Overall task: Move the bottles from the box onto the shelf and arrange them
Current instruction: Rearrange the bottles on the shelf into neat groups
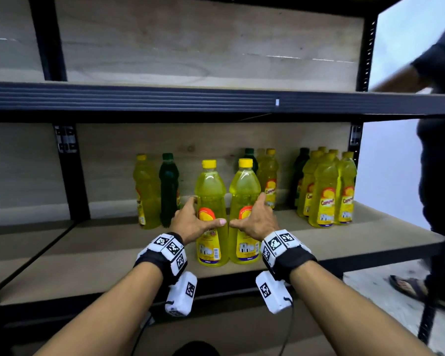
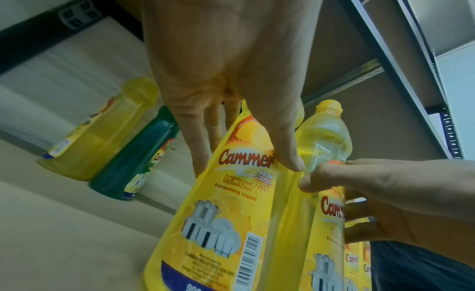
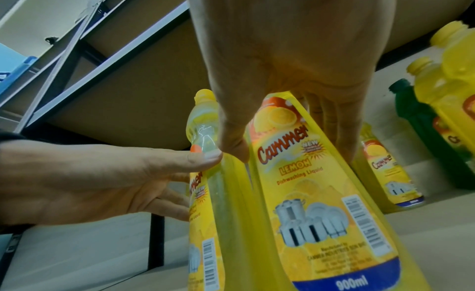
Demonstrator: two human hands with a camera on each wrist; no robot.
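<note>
Two yellow lemon dish-liquid bottles stand upright side by side near the front of the lower shelf (image 1: 100, 260). My left hand (image 1: 202, 214) touches the left bottle (image 1: 211, 191), straight fingers along its left side, thumb across the label (image 2: 231, 204). My right hand (image 1: 252, 214) mirrors it on the right bottle (image 1: 244, 188), fingers on its right side, thumb in front (image 3: 308, 193). Both palms stand off the bottles. The thumb tips nearly meet between the two bottles. The box is out of sight.
At the back left stand a yellow bottle (image 1: 145, 191) and a green one (image 1: 168, 188). More bottles stand behind (image 1: 269, 176), and a cluster fills the right end (image 1: 324, 194). The upper shelf beam (image 1: 216, 98) runs overhead. Another person (image 1: 439, 155) stands at the right.
</note>
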